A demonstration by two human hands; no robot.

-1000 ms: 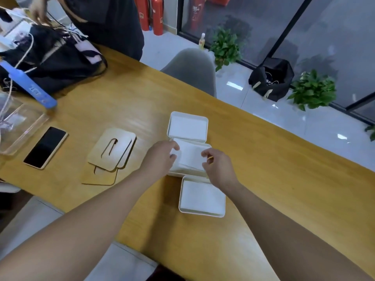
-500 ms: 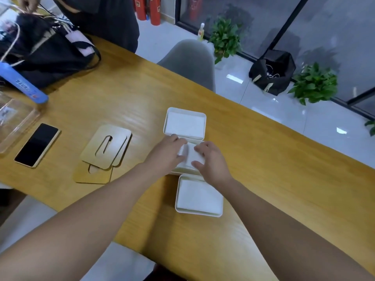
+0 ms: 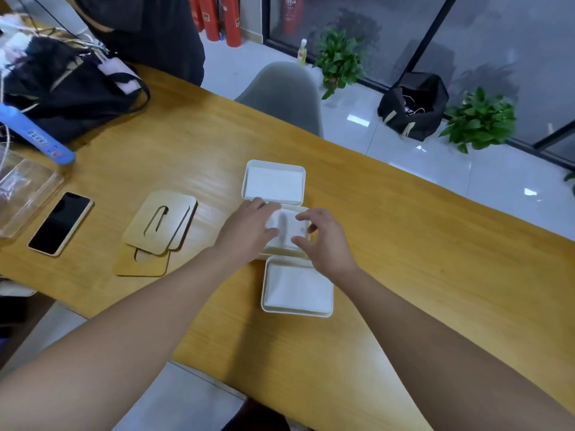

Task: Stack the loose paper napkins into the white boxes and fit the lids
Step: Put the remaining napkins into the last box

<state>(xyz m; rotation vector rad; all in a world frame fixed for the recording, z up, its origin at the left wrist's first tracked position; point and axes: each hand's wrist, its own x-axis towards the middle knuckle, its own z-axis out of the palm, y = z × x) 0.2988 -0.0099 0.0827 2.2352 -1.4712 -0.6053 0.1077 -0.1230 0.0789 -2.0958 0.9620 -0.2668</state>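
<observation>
Three white boxes stand in a line on the wooden table. The far box (image 3: 273,181) and the near box (image 3: 297,287) each hold white napkins and have no lid. Over the middle box (image 3: 280,252) my left hand (image 3: 249,228) grips the left edge of a white napkin stack (image 3: 287,226) between thumb and fingers. My right hand (image 3: 325,241) pinches the stack's right edge. The stack sits in the middle box's opening, largely covered by my fingers. Slotted wooden lids (image 3: 160,222) lie overlapped to the left, another lid (image 3: 141,264) partly beneath them.
A phone (image 3: 60,223) and a clear plastic case (image 3: 25,194) lie at the left. A black bag (image 3: 62,88) with a blue strip sits far left, with a person standing behind it. A grey chair (image 3: 280,94) stands past the table's far edge.
Both hands have closed in on the napkin stack from its sides, and the stack has sunk lower into the middle box. The other boxes and the lids have not moved.
</observation>
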